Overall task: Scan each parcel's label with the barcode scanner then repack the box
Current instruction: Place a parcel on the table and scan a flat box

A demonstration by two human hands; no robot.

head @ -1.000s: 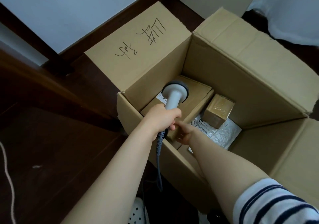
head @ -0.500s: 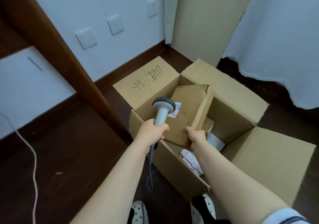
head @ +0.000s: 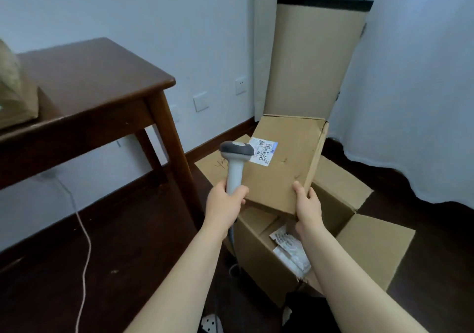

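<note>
lifted parcel (head: 280,171) from box (head: 261,266) | gripping it with right fingers (head: 313,198) | clasping scanner (head: 235,164) in left fingers (head: 239,194) at label (head: 265,151) | scan-ready

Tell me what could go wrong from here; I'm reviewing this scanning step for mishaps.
The right hand grips the parcel by one lower corner only, above the open box; it may pivot or slip. The scanner in the left hand sits right at the edge of the label, so the read might miss.
</note>
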